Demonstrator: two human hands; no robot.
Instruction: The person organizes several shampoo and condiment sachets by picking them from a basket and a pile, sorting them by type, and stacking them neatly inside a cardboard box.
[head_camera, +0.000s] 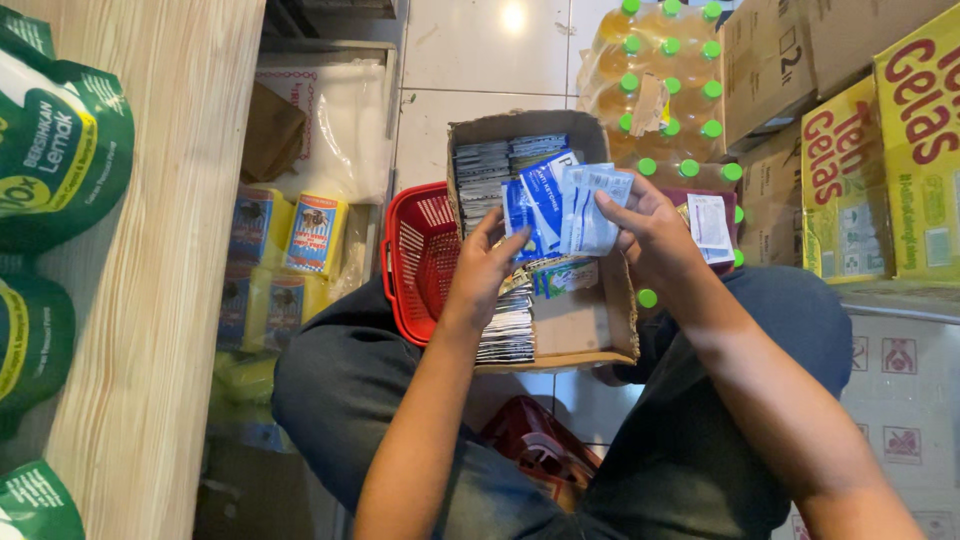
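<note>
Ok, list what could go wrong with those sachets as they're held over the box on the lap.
1. The left hand and right hand pinch a loose fan of blue-and-white sachets; one could slip out and drop beside the red plastic basket.
2. The open brown cardboard box sits on the knees, apparently unsupported, so a leg shift might tip it and spill the stacked packets.

Head-worn view — steeply downward, close
</note>
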